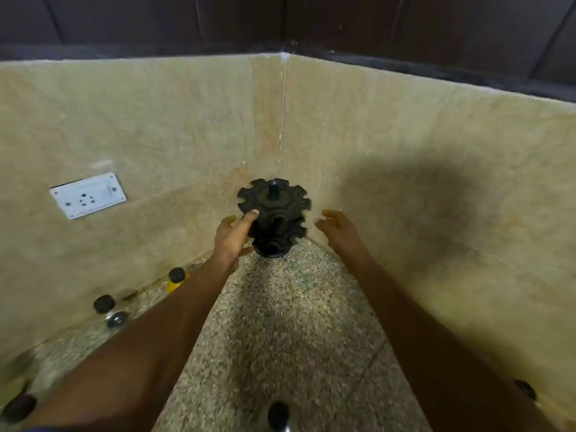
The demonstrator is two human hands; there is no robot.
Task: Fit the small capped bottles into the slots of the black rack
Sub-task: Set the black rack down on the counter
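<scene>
a person's left hand [232, 241] grips the left edge of a black rack [274, 216] standing in the corner of a speckled stone counter [280, 322], fingers curled onto its top tier. the right hand [338, 227] hovers just beside the rack's right side, fingers loosely curled and holding nothing, not touching it. the rack's notched tiers show no bottles in their slots. the bottles sit well apart from it: a yellow bottle [176, 280] with a black cap against the left wall, two dark-capped bottles [104, 304] [117, 319] further left along the wall, and more black caps at the lower edge, one at centre [277, 416], one at far left [18, 408], one at far right [525, 389]. a white socket [88, 195] is set in the left wall.
</scene>
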